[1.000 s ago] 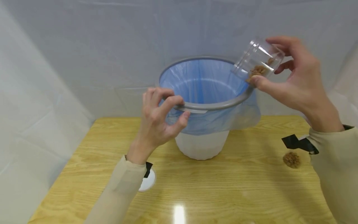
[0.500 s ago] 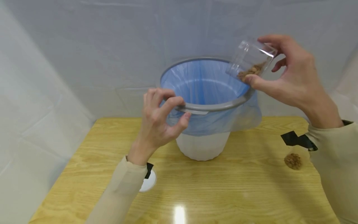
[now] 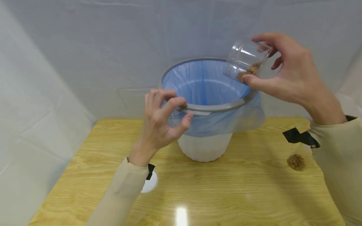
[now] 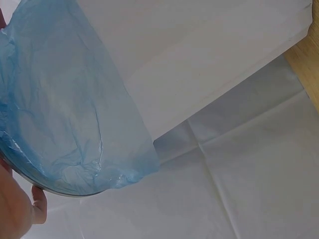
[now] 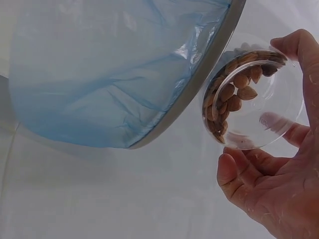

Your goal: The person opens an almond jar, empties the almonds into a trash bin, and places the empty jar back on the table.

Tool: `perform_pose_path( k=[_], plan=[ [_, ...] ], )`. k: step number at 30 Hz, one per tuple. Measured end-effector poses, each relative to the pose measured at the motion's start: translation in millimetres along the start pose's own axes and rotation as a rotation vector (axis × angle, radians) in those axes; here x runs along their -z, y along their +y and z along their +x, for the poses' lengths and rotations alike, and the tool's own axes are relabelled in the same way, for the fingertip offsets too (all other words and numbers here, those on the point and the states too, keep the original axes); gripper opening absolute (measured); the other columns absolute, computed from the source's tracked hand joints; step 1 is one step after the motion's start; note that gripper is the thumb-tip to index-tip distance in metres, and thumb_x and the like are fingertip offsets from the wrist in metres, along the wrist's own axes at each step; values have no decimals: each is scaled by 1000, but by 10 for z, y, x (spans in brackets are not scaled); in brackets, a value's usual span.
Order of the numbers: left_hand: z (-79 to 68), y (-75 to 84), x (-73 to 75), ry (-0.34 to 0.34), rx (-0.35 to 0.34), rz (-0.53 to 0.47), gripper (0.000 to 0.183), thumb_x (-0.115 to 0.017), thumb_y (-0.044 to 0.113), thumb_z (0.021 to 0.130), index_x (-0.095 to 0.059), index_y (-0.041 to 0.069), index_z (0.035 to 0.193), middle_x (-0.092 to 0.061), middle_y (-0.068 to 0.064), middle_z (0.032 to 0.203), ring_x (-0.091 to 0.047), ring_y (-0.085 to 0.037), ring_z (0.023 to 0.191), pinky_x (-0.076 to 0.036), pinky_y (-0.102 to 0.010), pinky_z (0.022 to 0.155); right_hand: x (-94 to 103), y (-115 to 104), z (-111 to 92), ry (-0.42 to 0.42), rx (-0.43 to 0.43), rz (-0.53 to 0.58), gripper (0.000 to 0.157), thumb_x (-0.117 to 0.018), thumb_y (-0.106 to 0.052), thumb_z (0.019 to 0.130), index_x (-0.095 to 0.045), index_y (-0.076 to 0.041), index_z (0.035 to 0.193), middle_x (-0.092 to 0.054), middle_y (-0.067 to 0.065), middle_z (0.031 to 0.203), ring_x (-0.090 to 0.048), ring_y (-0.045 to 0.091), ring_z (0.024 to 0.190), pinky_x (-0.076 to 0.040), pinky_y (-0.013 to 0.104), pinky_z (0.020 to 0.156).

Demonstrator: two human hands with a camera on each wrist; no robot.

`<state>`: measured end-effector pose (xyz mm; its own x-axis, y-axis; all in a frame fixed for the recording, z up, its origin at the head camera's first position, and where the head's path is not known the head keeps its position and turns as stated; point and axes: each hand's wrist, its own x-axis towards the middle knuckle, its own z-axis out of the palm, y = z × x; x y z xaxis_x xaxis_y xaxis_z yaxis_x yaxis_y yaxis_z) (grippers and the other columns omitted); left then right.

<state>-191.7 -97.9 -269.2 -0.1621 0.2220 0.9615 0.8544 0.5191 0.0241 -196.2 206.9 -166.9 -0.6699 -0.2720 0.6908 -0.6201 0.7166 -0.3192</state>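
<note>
I log one tilted jar (image 3: 245, 56), nuts (image 3: 250, 71) inside, right hand (image 3: 295, 70) gripping wide; one bin (image 3: 205, 149), bag (image 3: 205, 84) inside, left hand (image 3: 159, 123) gripping rim (image 3: 226, 106).

No lettering, label, brand, number or sign can be read (head or either wrist view).

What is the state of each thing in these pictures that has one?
Clear jar: tilted, nuts inside
Bin: upright, lined
Blue bag: folded over rim
Brown heap: lying on table
White disc: flat, partly hidden
Left hand: curled over the rim
Right hand: gripping the jar
</note>
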Motion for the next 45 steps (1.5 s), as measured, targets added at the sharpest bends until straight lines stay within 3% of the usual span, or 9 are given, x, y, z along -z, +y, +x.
perform_pose_path(
  k=[10,24,45],
  plan=[
    [-8,0,3,3,-9,19,23,-66,33,89,-67,11,96,-60,-11,97,-49,-34,92,-35,-51,78,13,-28,51,-81,-13,-60,80,-88,-25,74,-56,-19,146,-64,10,123,-46,10,100,-37,16,75],
    [-12,-2,-3,16,-4,29,23,-66,33,89,-67,11,95,-60,-11,96,-49,-34,91,-36,-50,77,26,-38,108,-132,-10,-88,79,-88,-31,74,-56,-21,146,-64,12,123,-51,21,101,-35,21,72],
    [-17,-3,-23,23,-8,34,24,-64,35,90,-66,11,96,-59,-11,96,-49,-34,90,-36,-50,77,11,-95,159,-240,-6,-149,78,-85,-39,77,-54,-24,148,-63,15,125,-54,32,108,-37,40,77]
  ],
)
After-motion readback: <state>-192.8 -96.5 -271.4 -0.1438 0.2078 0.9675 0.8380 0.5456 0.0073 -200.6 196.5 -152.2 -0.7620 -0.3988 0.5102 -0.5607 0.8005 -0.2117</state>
